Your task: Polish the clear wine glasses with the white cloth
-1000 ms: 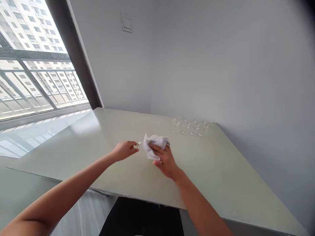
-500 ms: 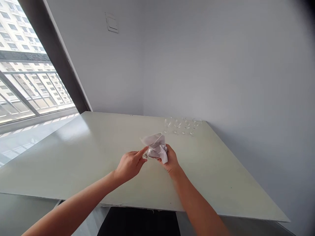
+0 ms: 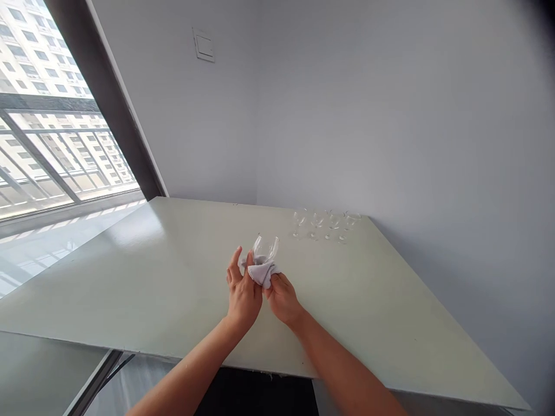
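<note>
A clear wine glass (image 3: 265,248) is held upright above the table, its bowl pointing away from me. A pale lilac-white cloth (image 3: 262,273) is bunched around the glass below the bowl and hides the stem and foot. On the left side, my left hand (image 3: 243,293) grips the glass through the cloth, some of its fingers raised and spread. My right hand (image 3: 282,296) is closed on the cloth's lower right part, its fingertips folded in and partly hidden.
Several clear stemmed glasses (image 3: 316,222) stand in a group near the table's far right edge. The pale table (image 3: 173,277) meets grey walls behind and to the right. A window (image 3: 65,144) lies at the left.
The glass has turned from tilted to upright, and its bowl has come out from under the cloth. My left hand has moved right, from the foot to the cloth-wrapped part. The cloth sits lower.
</note>
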A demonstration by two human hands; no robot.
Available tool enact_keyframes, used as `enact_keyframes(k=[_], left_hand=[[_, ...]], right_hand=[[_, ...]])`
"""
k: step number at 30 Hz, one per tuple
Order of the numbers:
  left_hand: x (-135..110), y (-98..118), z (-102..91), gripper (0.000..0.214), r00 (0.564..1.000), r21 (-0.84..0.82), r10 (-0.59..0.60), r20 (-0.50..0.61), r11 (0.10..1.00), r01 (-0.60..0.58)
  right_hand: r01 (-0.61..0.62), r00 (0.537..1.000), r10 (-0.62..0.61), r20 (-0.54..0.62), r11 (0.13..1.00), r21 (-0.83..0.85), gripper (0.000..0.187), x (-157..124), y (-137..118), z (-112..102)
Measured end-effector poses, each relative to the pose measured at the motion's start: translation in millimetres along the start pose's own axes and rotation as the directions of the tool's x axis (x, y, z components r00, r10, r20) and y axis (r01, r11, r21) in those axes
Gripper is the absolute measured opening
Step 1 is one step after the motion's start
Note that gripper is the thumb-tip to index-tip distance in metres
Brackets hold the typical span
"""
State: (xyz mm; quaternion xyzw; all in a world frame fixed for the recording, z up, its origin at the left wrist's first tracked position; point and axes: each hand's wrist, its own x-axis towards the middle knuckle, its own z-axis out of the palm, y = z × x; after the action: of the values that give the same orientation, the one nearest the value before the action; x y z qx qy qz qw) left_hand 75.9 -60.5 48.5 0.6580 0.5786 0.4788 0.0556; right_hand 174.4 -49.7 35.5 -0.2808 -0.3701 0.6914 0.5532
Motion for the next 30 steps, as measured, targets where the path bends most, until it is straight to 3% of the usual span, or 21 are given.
enact_keyframes(k=[2, 4, 6, 8, 10, 13, 17, 21, 26, 30], left_hand=[[-1.3, 3.0, -6.7, 0.051, 0.994, -0.043, -0.063, 0.088, 0.997, 0.067], [3.2, 1.4, -17.0, 0.05, 0.951, -0.217, -0.103, 0.29, 0.961, 0.17], [12.1, -4.5, -28.2, 0.051, 0.823, -0.444, -0.062, 0.565, 0.818, 0.367], [22.8, -12.1, -36.7, 0.05, 0.688, -0.559, 0.009, 0.725, 0.591, 0.581], [33.0, -18.1, -40.4, 0.051, 0.639, -0.591, 0.031, 0.769, 0.417, 0.691], [45.0, -20.3, -38.4, 0.052, 0.618, -0.596, 0.052, 0.785, 0.336, 0.729], [57.7, -16.8, -31.2, 0.044, 0.656, -0.609, 0.04, 0.754, 0.418, 0.674], [70.1, -17.2, -23.8, 0.037, 0.694, -0.617, 0.009, 0.72, 0.468, 0.633], [77.1, -25.4, -8.3, 0.043, 0.715, -0.616, -0.082, 0.694, 0.445, 0.649], [72.0, -34.9, 9.2, 0.043, 0.722, -0.631, -0.171, 0.67, 0.382, 0.676]], right_hand=[[-0.052, 0.998, 0.051, 0.042, 0.998, 0.026, 0.014, -0.4, -2.9, 1.4], [-0.098, 0.995, 0.097, 0.028, 0.992, 0.075, 0.014, 0.1, -7.5, 1.6], [-0.137, 0.991, 0.134, 0.03, 0.981, 0.135, 0.015, 0.5, -12.2, 0.9], [-0.188, 0.981, 0.175, 0.085, 0.965, 0.185, 0.017, 0.2, -15.5, -0.4], [-0.261, 0.959, 0.232, 0.164, 0.946, 0.19, 0.021, -0.7, -16.0, -1.7], [-0.306, 0.94, 0.274, 0.202, 0.94, 0.153, 0.025, -0.7, -12.7, -4.9], [-0.222, 0.964, 0.209, 0.166, 0.973, 0.067, 0.02, 4.3, -12.1, -12.7], [-0.082, 0.98, 0.11, 0.166, 0.983, -0.164, 0.015, 10.7, -20.9, -20.4], [0.035, 0.998, -0.01, 0.059, 0.894, -0.447, 0.008, 16.2, -24.4, -24.0], [0.094, 0.986, -0.156, -0.053, 0.796, -0.599, 0.008, 21.5, -18.6, -27.7]])
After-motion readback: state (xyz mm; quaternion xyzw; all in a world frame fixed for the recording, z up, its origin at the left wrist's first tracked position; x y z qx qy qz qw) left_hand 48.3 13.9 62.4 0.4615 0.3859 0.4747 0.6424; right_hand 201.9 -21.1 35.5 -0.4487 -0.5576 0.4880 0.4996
